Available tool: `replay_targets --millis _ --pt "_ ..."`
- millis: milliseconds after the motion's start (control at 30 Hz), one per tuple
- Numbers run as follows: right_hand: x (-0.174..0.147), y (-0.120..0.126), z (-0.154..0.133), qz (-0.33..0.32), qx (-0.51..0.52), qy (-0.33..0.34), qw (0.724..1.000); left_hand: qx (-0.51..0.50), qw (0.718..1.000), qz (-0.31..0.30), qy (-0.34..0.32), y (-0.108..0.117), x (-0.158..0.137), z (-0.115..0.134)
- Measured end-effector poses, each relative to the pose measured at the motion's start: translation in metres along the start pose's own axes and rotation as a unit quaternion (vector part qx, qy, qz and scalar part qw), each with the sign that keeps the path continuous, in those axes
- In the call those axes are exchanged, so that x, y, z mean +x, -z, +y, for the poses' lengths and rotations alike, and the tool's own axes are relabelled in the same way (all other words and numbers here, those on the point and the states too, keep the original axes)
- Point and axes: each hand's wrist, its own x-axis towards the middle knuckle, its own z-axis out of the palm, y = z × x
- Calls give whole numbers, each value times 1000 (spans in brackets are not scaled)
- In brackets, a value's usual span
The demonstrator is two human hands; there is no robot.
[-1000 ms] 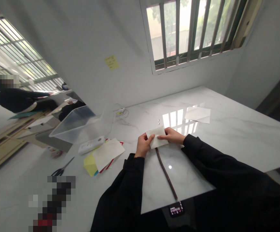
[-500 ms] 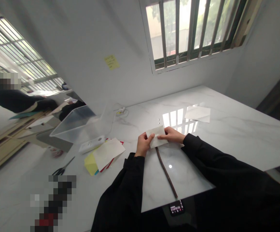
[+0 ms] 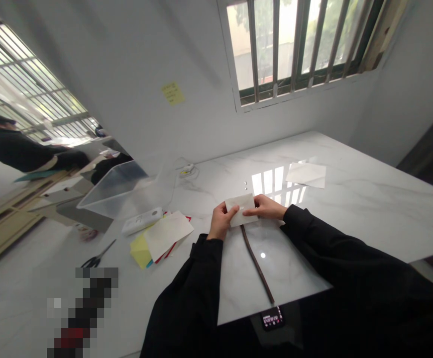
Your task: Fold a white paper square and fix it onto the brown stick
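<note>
A small piece of cream paper [image 3: 242,203] is held between my two hands over the white marbled table. My left hand [image 3: 221,221] grips its left side, thumb on top. My right hand [image 3: 269,207] pinches the right side, its thumb also lying across the face of the paper. Both thumbs come close together near the middle; the other fingers are mostly hidden beneath. A thin brown stick [image 3: 257,263] lies below the paper, its upper end covered by it and its lower end near the table's front edge. Two tiny shiny bits [image 3: 245,185] lie just beyond the paper.
Left of my hands are coloured paper sheets [image 3: 167,233], a white power strip [image 3: 142,222], black-handled scissors [image 3: 99,254] and a clear plastic bin [image 3: 115,191]. A white sheet [image 3: 306,175] lies at the back right. Another person [image 3: 15,144] sits far left.
Almost nothing differs. Both hands keep their grip on the paper, with the right thumb shifted very slightly; the view has tilted a little.
</note>
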Motion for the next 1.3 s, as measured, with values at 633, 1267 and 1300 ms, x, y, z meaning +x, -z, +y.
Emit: replay_targets --millis 633,1267,1300 --pt "-4 -1 -10 13 -47 -1 999 -4 1000 -15 13 2 0 1" --pt "0 -3 2 45 -50 13 998 10 999 -45 9 2 -1 1" --pt "0 -3 2 49 -49 12 998 14 999 -48 9 2 -1 1"
